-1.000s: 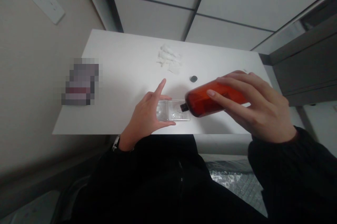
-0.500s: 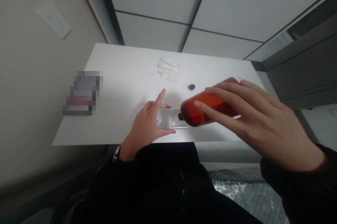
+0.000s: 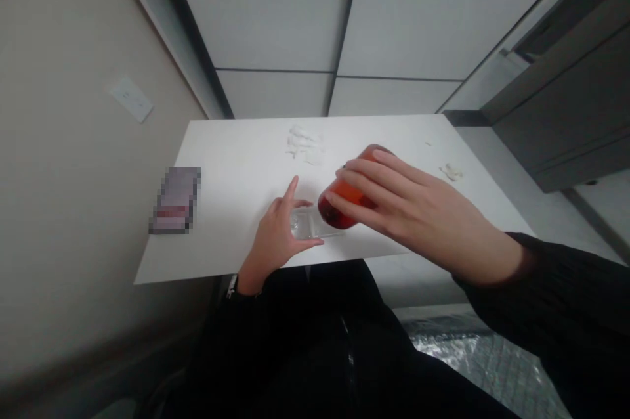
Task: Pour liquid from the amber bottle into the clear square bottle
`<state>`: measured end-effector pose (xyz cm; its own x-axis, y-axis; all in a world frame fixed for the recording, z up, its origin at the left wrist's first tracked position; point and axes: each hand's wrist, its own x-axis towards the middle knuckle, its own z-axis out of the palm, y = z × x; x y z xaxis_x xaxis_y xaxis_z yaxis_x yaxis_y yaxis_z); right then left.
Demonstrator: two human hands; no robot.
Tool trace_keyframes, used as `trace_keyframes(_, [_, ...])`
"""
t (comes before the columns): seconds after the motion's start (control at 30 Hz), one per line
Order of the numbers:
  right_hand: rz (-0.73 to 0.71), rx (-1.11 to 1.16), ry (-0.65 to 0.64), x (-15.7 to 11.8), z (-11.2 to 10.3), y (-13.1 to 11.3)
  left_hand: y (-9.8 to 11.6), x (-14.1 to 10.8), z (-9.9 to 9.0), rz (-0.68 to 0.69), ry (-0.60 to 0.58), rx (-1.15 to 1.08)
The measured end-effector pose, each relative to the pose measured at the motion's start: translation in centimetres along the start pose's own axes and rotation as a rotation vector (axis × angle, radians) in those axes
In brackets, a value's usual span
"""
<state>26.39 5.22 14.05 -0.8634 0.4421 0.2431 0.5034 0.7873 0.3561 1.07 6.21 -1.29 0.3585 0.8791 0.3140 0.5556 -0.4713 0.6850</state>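
Observation:
My right hand [image 3: 394,199] is wrapped round an amber-red bottle [image 3: 339,209] from above. The bottle is tilted, its shoulder down to the left over a clear plastic box [image 3: 310,225] with compartments. Its mouth cannot be made out now, and I cannot tell if liquid is coming out. My left hand [image 3: 275,232] grips the box's left end, thumb along the near side and a finger along the far side, with the index finger raised. The bottle hides part of the box's right half.
Crumpled white tissue [image 3: 305,144] lies at the back of the white table [image 3: 221,209]. A blurred-out flat object [image 3: 176,201] is on the left. Small scraps [image 3: 451,172] lie at the right. The table's front edge is close to my body.
My right hand has moved left with the bottle, bringing it further over the box. The dark cap behind it is now mostly covered. My left hand keeps its place on the box; the view has shifted.

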Motion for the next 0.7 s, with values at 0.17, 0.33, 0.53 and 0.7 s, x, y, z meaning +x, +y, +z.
trace_keyframes(0.17, [0.192, -0.018, 0.074, -2.8, 2.8, -0.1, -0.3, 0.1, 0.2, -0.005, 0.010, -0.023])
trace_keyframes(0.33, [0.475, 0.187, 0.093, -7.3, 7.0, -1.3, -0.5, 0.1, 0.2, 0.000, 0.011, -0.018])
trace_keyframes(0.53, [0.961, 0.883, 0.459, -9.7, 13.4, -4.2, -0.2, 0.2, -0.3, -0.050, -0.012, 0.000])
trace_keyframes(0.7, [1.047, 1.276, 0.567, -8.3, 17.2, -6.0, 0.1, 0.4, -0.5, -0.072, -0.029, 0.009])
